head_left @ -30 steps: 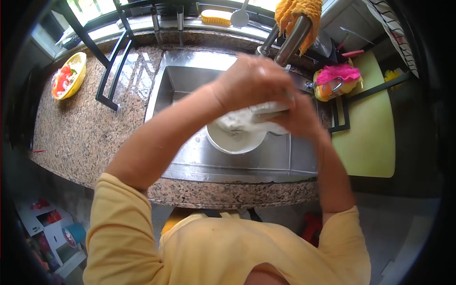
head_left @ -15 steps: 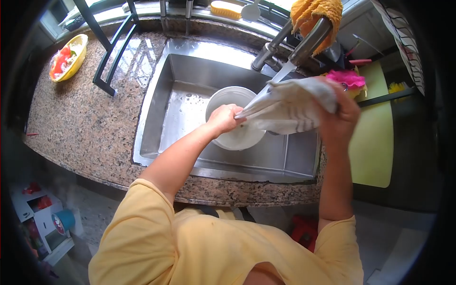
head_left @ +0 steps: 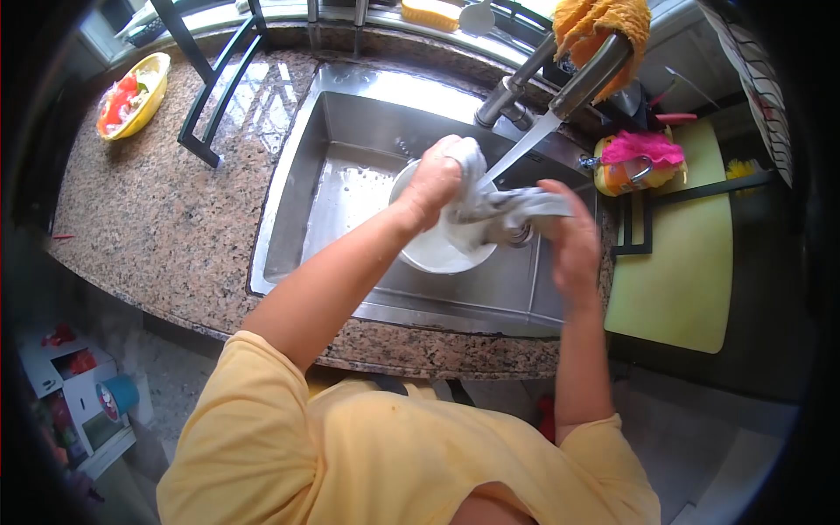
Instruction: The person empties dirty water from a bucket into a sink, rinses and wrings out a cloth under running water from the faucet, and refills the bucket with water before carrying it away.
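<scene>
A wet grey-white cloth (head_left: 490, 208) is bunched and stretched between my hands over the sink. My left hand (head_left: 433, 182) is closed around its left end. At its right end, my right hand (head_left: 570, 241) is wrapped on the cloth, slightly blurred. Water runs from the faucet (head_left: 591, 79) down onto the cloth's middle. Beneath the cloth stands a white bucket (head_left: 446, 254) in the steel sink (head_left: 350, 175), partly hidden by the cloth and my left hand.
On the left counter are a yellow bowl (head_left: 156, 96) and a black metal frame (head_left: 203, 122). An orange cloth (head_left: 604, 35) hangs over the faucet. To the right lie a pink scrubber (head_left: 643, 150) and a green board (head_left: 691, 280).
The cloth, spread out half a second ago, is now bunched and twisted under the stream. My left hand has moved up, and my right hand has moved down and left.
</scene>
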`<state>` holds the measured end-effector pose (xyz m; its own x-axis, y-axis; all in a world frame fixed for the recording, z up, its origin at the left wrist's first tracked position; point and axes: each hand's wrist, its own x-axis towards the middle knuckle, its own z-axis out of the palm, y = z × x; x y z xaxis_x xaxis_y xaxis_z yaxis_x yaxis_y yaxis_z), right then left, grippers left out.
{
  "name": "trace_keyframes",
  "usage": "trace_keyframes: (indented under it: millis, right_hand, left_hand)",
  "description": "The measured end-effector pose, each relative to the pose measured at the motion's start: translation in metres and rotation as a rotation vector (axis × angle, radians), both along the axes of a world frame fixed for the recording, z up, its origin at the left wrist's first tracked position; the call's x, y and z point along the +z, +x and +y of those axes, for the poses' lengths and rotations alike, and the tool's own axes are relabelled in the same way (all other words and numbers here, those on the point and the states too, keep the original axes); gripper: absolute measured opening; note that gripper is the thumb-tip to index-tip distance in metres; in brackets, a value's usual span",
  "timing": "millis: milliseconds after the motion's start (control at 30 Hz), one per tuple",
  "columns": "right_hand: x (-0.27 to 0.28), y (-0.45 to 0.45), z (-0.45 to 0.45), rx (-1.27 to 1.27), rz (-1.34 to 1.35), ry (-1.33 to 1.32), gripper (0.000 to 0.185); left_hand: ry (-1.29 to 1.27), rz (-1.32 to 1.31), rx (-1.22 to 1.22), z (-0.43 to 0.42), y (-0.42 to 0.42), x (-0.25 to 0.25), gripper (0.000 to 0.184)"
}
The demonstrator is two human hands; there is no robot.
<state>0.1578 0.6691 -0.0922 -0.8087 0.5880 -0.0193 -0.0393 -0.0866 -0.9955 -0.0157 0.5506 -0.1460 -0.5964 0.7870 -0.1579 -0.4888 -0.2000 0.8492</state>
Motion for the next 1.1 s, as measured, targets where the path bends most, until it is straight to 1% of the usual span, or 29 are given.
trace_keyframes:
  millis: [33,67,100,133,167,200,233,267,300,333,367,400,433,500,533,600,633,667,700,733,767,800,833,900,933,967,1033,1067,1100]
  right_hand:
    - [-0.027,-0.005,0.000,0.015,-0.122,-0.121,0.040]
    - [-0.054,-0.007,0.000,0.045,-0.144,-0.302,0.044]
    - [-0.065,-0.017,-0.011,0.054,-0.128,-0.489,0.047]
    - [-0.069,-0.026,-0.018,0.056,-0.093,-0.693,0.046]
    - [-0.072,-0.035,-0.024,0.056,-0.055,-0.897,0.046]
    - [-0.088,-0.048,-0.029,0.035,0.112,-0.952,0.044]
    - [-0.106,-0.060,-0.030,0.015,0.282,-1.001,0.043]
    - [-0.119,-0.066,-0.025,0.133,0.401,-1.130,0.047]
    - [-0.152,-0.064,-0.015,0.078,0.369,-1.188,0.049]
    - [-0.135,-0.066,-0.025,0.121,0.284,-0.915,0.047]
    - [-0.150,-0.072,-0.018,0.214,0.331,-0.989,0.046]
    - [-0.166,-0.077,-0.011,0.309,0.369,-1.061,0.044]
    - [-0.141,-0.077,-0.020,0.083,0.136,-0.960,0.034]
    - [-0.142,-0.080,-0.032,-0.195,-0.095,-0.551,0.031]
    - [-0.136,-0.077,-0.044,-0.170,-0.164,-0.307,0.031]
    - [-0.118,-0.072,-0.071,-0.112,-0.283,0.188,0.031]
    - [-0.120,-0.073,-0.079,-0.168,-0.369,0.442,0.030]
    - [-0.126,-0.073,-0.086,-0.224,-0.452,0.695,0.028]
    - [-0.135,-0.071,-0.088,-0.279,-0.535,0.943,0.027]
    - [-0.149,-0.077,-0.072,-0.345,-0.570,0.827,0.027]
    - [-0.163,-0.079,-0.043,-0.319,-0.554,0.589,0.029]
    - [-0.177,-0.080,-0.011,-0.293,-0.526,0.349,0.031]
    - [-0.193,-0.080,0.004,-0.262,-0.493,0.111,0.033]
    - [-0.238,-0.075,0.006,-0.271,-0.375,-0.014,0.032]
    - [-0.234,-0.073,0.002,-0.276,-0.317,-0.067,0.031]
    - [-0.234,-0.068,-0.011,-0.317,-0.350,0.287,0.029]
    - [-0.190,-0.069,-0.071,-0.371,-0.405,0.996,0.026]
    - [-0.200,-0.069,-0.064,-0.328,-0.344,0.887,0.024]
    - [-0.194,-0.072,-0.054,-0.253,-0.446,0.603,0.026]
  left_hand:
    - [0.013,-0.023,0.020,-0.001,0.007,0.013,0.021]
    - [0.076,-0.071,0.008,0.002,0.012,0.013,0.022]
    - [0.136,-0.120,-0.005,0.003,0.018,0.013,0.023]
    - [0.165,-0.198,-0.025,-0.004,0.026,0.033,0.025]
    - [0.208,-0.242,-0.118,-0.011,0.028,0.046,0.026]
    - [0.219,-0.343,-0.121,-0.014,0.033,0.051,0.026]
    - [0.212,-0.379,-0.099,-0.015,0.035,0.047,0.025]
    - [0.205,-0.415,-0.076,-0.016,0.037,0.043,0.025]
    - [0.177,-0.387,-0.028,-0.015,0.037,0.021,0.024]
    - [0.090,-0.151,0.011,-0.022,0.032,-0.012,0.025]
    - [-0.127,-0.010,0.158,-0.017,0.028,-0.041,0.026]
    - [-0.287,-0.073,0.174,-0.020,0.027,-0.048,0.028]
    - [-0.444,-0.142,0.190,-0.023,0.027,-0.053,0.030]
    - [-0.268,-0.616,0.147,-0.013,0.023,-0.087,0.038]
    - [-0.170,-0.854,0.121,-0.008,0.024,-0.109,0.042]
    - [0.011,-1.054,0.088,-0.005,0.026,-0.163,0.040]
    - [0.107,-1.149,0.068,-0.004,0.028,-0.167,0.040]
    - [0.357,-1.232,-0.056,-0.004,0.039,-0.171,0.036]
    - [0.246,-1.091,-0.002,0.002,0.045,-0.168,0.035]
    - [0.122,-0.953,0.049,0.008,0.056,-0.164,0.034]
    - [-0.003,-0.803,0.093,0.013,0.062,-0.156,0.033]
    - [-0.267,-0.703,0.198,0.006,0.066,-0.107,0.031]
    - [-0.257,-0.637,0.206,0.005,0.064,-0.099,0.031]
    - [-0.218,-0.513,0.217,0.009,0.057,-0.092,0.031]
    - [-0.372,-0.481,0.257,0.013,0.049,-0.100,0.031]
    - [-0.323,-0.567,0.264,0.014,0.039,-0.115,0.031]
    - [-0.225,-0.751,0.280,0.011,0.030,-0.148,0.030]
    - [-0.141,-0.696,0.352,0.009,0.037,-0.138,0.029]
    - [-0.231,-0.496,0.325,0.006,0.042,-0.134,0.029]
